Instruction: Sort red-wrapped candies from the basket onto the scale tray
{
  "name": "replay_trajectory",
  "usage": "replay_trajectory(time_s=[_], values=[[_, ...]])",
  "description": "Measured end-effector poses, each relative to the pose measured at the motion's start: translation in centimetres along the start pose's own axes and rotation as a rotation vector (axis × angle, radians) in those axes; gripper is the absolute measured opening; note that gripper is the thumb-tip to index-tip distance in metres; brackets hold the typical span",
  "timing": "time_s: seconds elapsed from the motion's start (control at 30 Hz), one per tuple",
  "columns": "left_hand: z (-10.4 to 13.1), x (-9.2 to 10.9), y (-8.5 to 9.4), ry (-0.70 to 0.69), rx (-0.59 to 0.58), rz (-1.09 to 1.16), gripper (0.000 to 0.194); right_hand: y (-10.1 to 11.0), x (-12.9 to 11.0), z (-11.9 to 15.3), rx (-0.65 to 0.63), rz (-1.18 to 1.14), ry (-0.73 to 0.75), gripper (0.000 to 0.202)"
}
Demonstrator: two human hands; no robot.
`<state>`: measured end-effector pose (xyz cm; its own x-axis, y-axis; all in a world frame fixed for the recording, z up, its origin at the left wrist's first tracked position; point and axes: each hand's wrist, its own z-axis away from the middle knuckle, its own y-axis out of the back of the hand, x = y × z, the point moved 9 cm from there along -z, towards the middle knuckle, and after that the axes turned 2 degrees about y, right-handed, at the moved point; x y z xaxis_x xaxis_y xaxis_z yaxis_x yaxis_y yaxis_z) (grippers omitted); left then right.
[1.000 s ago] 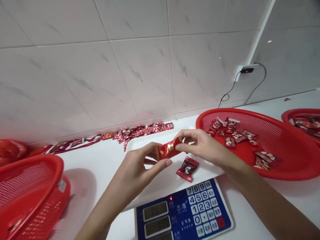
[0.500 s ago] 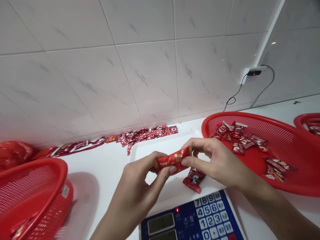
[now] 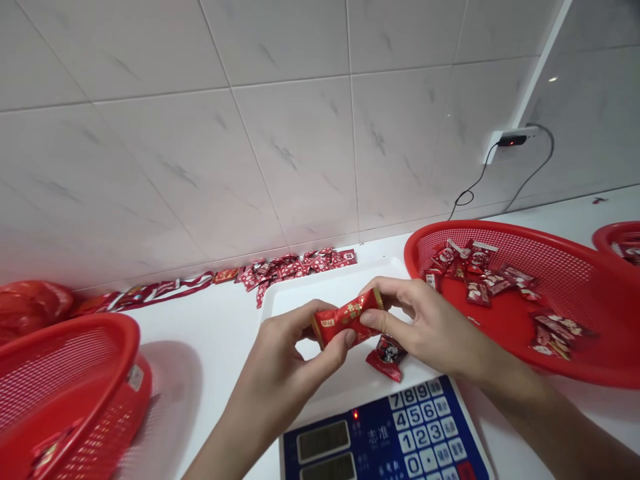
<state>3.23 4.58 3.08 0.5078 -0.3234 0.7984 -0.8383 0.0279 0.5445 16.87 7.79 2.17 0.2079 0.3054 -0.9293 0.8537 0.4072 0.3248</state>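
Note:
Between both hands is a red wrapped snack packet (image 3: 345,319) with gold print and gold ends, tilted up to the right. My left hand (image 3: 295,360) pinches its left part between thumb and fingers. At its right end, my right hand (image 3: 415,323) is closed on it, thumb on the front face. Below the packet, a dark red wrapped snack (image 3: 387,358) lies on the white pan (image 3: 285,300) of a weighing scale. The scale's blue keypad panel (image 3: 385,437) with two displays is nearest to me.
A red basket (image 3: 590,293) with several wrapped snacks stands right; another red basket (image 3: 85,360) is at left. Small red packets (image 3: 295,268) lie along the tiled wall. A red plastic bag (image 3: 33,303) sits far left; a plug (image 3: 513,141) and cable are on the wall.
The red packet has turned slightly in my fingers, showing more of its front print. Both hands keep hold of it. The view has shifted a little.

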Motion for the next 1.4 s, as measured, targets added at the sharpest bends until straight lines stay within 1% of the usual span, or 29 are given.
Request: replay_trajectory(time_s=[0.07, 0.13, 0.17, 0.2, 0.27, 0.3, 0.33, 0.37, 0.4, 0.43, 0.47, 0.5, 0.53, 0.57, 0.6, 0.63, 0.67, 0.7, 0.73, 0.8, 0.87, 0.97, 1.03, 1.13, 1.2, 1.3, 1.37, 1.4], values=[[-0.1, 0.1, 0.3, -0.033, 0.029, 0.003, 0.014, 0.2, -0.2, -0.1, 0.008, -0.038, 0.035, 0.012], [-0.1, 0.7, 0.8, -0.118, 0.074, -0.052, 0.008, 0.6, -0.1, -0.2, 0.0, -0.103, 0.046, 0.013], [0.0, 1.2, 1.2, -0.19, 0.119, -0.12, 0.005, 0.8, 0.2, -0.2, -0.011, -0.134, 0.028, 0.019], [0.3, 2.0, 1.7, -0.286, 0.182, -0.211, 0.005, 0.9, 0.5, -0.2, -0.027, -0.161, -0.004, 0.029], [1.4, 3.8, 1.9, -0.506, 0.313, -0.422, 0.015, 0.6, 1.3, -0.2, -0.086, -0.226, -0.087, 0.047], [2.1, 4.4, 1.7, -0.609, 0.359, -0.512, 0.019, 0.1, 1.6, -0.1, -0.138, -0.275, -0.128, 0.05], [2.6, 4.9, 1.3, -0.694, 0.384, -0.587, 0.022, -0.5, 1.7, 0.0, -0.193, -0.331, -0.162, 0.05], [2.9, 5.1, 0.9, -0.751, 0.394, -0.646, 0.024, -1.0, 1.8, 0.1, -0.229, -0.376, -0.18, 0.046], [3.1, 5.1, 0.7, -0.768, 0.406, -0.688, 0.025, -1.3, 1.7, 0.1, -0.239, -0.396, -0.183, 0.039], [2.9, 4.8, 0.9, -0.743, 0.427, -0.707, 0.025, -1.3, 1.7, -0.1, -0.213, -0.387, -0.171, 0.031], [2.5, 4.4, 1.5, -0.673, 0.453, -0.684, 0.025, -1.1, 1.7, -0.2, -0.163, -0.354, -0.15, 0.023], [1.9, 3.6, 2.3, -0.565, 0.464, -0.612, 0.024, -0.7, 1.7, -0.4, -0.103, -0.308, -0.128, 0.015], [1.2, 2.4, 3.0, -0.432, 0.442, -0.493, 0.021, -0.4, 1.7, -0.5, -0.057, -0.261, -0.111, 0.009], [0.3, 1.1, 3.1, -0.295, 0.363, -0.343, 0.017, -0.3, 1.8, -0.5, -0.035, -0.226, -0.102, 0.006], [-0.4, -0.3, 2.6, -0.168, 0.24, -0.191, 0.018, -0.4, 2.0, -0.5, -0.039, -0.206, -0.105, 0.005], [-0.9, -1.4, 1.6, -0.064, 0.106, -0.065, 0.023, -0.5, 2.2, -0.6, -0.057, -0.201, -0.117, 0.006], [-1.1, -2.0, 0.6, 0.013, -0.012, 0.023, 0.03, -0.8, 2.4, -0.6, -0.078, -0.205, -0.132, 0.009], [-1.1, -2.4, -0.2, 0.063, -0.094, 0.071, 0.035, -0.9, 2.6, -0.6, -0.097, -0.213, -0.154, 0.012], [-1.2, -2.5, -0.6, 0.092, -0.13, 0.095, 0.037, -1.1, 2.8, -0.5, -0.112, -0.228, -0.181, 0.016], [-1.3, -2.6, -0.7, 0.114, -0.115, 0.106, 0.037, -1.4, 3.2, -0.5, -0.136, -0.258, -0.226, 0.019], [-1.3, -2.6, -0.7, 0.122, -0.099, 0.107, 0.035, -1.5, 3.3, -0.5, -0.147, -0.253, -0.242, 0.018], [-1.4, -2.5, -0.6, 0.12, -0.088, 0.09, 0.035, -1.3, 3.3, -0.7, -0.129, -0.208, -0.218, 0.022], [-1.4, -2.3, -0.5, 0.105, -0.084, 0.088, 0.036, -1.1, 3.2, -0.7, -0.113, -0.196, -0.201, 0.021], [-1.2, -2.1, -0.4, 0.107, -0.088, 0.108, 0.033, -1.1, 3.1, -0.6, -0.112, -0.237, -0.194, 0.023], [-0.9, -2.1, -0.4, 0.125, -0.114, 0.127, 0.033, -1.1, 3.0, -0.6, -0.112, -0.275, -0.188, 0.025], [-0.7, -2.1, -0.5, 0.145, -0.143, 0.147, 0.035, -0.8, 2.9, -0.5, -0.087, -0.269, -0.182, 0.021], [-0.6, -2.2, -0.4, 0.162, -0.126, 0.132, 0.037, -0.7, 2.8, -0.5, -0.08, -0.239, -0.165, 0.018], [-0.7, -2.3, -0.4, 0.171, -0.114, 0.123, 0.038, -0.8, 2.7, -0.4, -0.097, -0.233, -0.161, 0.018]])
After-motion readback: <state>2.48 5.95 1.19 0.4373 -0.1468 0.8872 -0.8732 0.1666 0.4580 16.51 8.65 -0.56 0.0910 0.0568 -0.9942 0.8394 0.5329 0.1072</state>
